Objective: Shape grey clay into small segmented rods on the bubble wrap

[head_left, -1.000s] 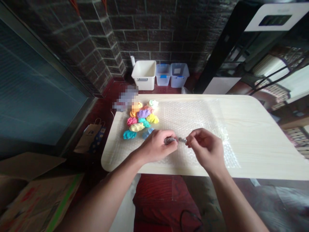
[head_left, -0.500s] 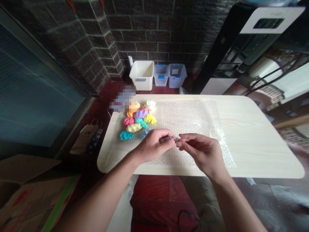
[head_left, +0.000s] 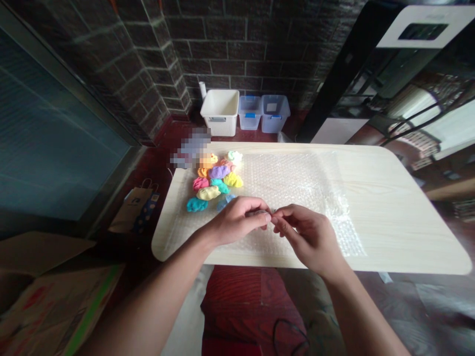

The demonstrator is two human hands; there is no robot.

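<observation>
My left hand point(head_left: 241, 217) is closed around a small grey lump point(head_left: 256, 213), mostly hidden by the fingers. Right beside it, my right hand point(head_left: 308, 232) pinches with thumb and forefinger at the lump's right end; what lies between those fingertips is too small to make out. Both hands are just above a sheet of bubble wrap point(head_left: 289, 178). Close behind my left hand lies a pale blue lump point(head_left: 225, 201). Further left are several soft, wrinkled lumps, among them a teal one point(head_left: 197, 204), a cream one point(head_left: 208, 193), a purple one point(head_left: 218, 171) and a yellow one point(head_left: 233, 180).
The light wooden table point(head_left: 401, 222) has rounded corners. Beyond it, a white basket point(head_left: 221, 113) and two clear bins point(head_left: 275, 113) stand on the floor by the brick wall. At the left are a paper bag point(head_left: 129, 210) and an open cardboard box point(head_left: 55, 301).
My right fingertips have come closer to my left fingers and the grey lump, closing the small gap. The whole view has shifted slightly.
</observation>
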